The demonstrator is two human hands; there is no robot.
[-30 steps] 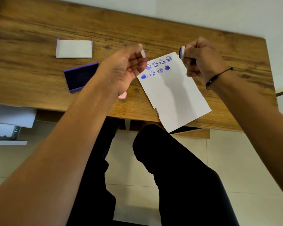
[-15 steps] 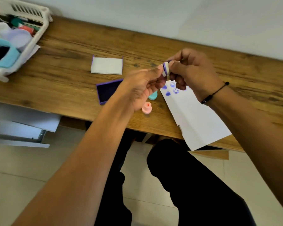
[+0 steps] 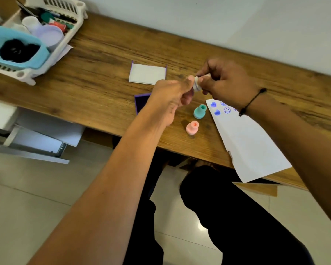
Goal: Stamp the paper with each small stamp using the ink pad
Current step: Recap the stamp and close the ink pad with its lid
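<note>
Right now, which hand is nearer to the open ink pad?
The left hand. It hangs just above the ink pad's right edge, hiding part of it. The right hand sits farther right, beyond the small white stamp that both hands pinch.

Both hands, left hand point(image 3: 172, 94) and right hand point(image 3: 227, 83), pinching a small white stamp point(image 3: 197, 84) above the wooden desk point(image 3: 103, 54).

Soft even daylight, faint shadows, slight motion blur throughout, wide-angle bending at the edges
</note>
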